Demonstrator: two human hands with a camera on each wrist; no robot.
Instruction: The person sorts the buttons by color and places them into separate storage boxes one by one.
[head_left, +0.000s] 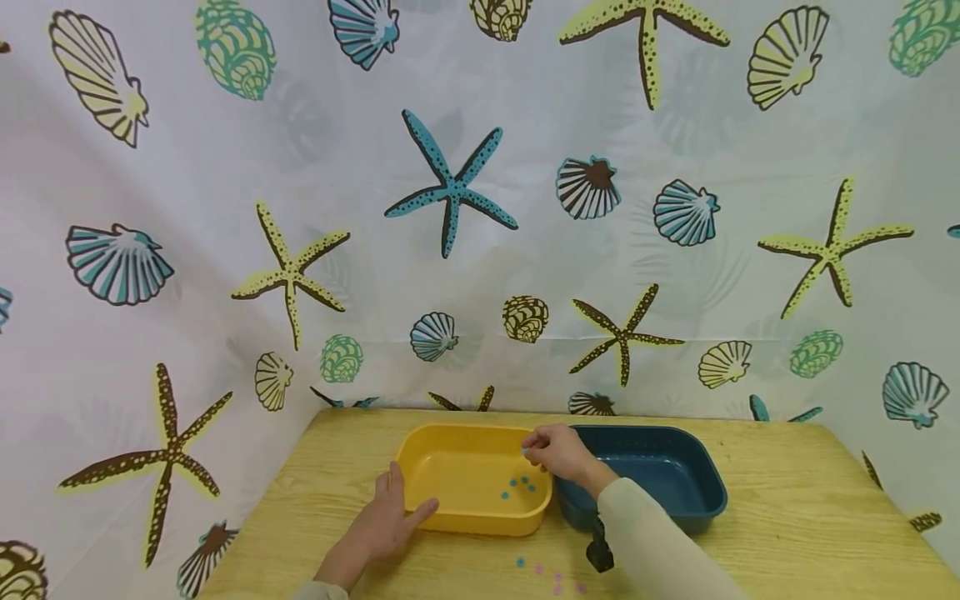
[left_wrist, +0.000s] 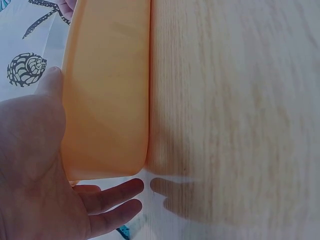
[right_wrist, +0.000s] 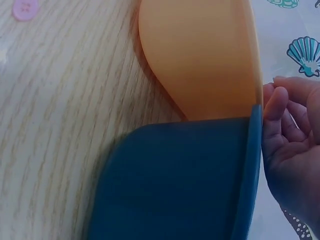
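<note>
Right grip [head_left: 558, 452] pinches a small blue button [head_left: 525, 451] over the right end of a yellow tub [head_left: 480, 525], in which four blue buttons [head_left: 513, 482] lie. Left grip [head_left: 382, 521], fingers loose and extended, touches the tub's left end. Beside its right end stands a dark blue tub [head_left: 660, 487]; nearer on the desk [head_left: 787, 500] lie pink buttons [head_left: 558, 576] and another blue one, with shell-patterned cloth [head_left: 525, 250] behind.

Reaches forward with the left arm [head_left: 341, 568], spreading the thumb of the left hand [head_left: 382, 522] away from the fingers. Stretches the right arm [head_left: 663, 533] forward and to the left, farther than the other. Pinches thumb and fingertips together on the right hand [head_left: 559, 454], with the other fingers curled in.
</note>
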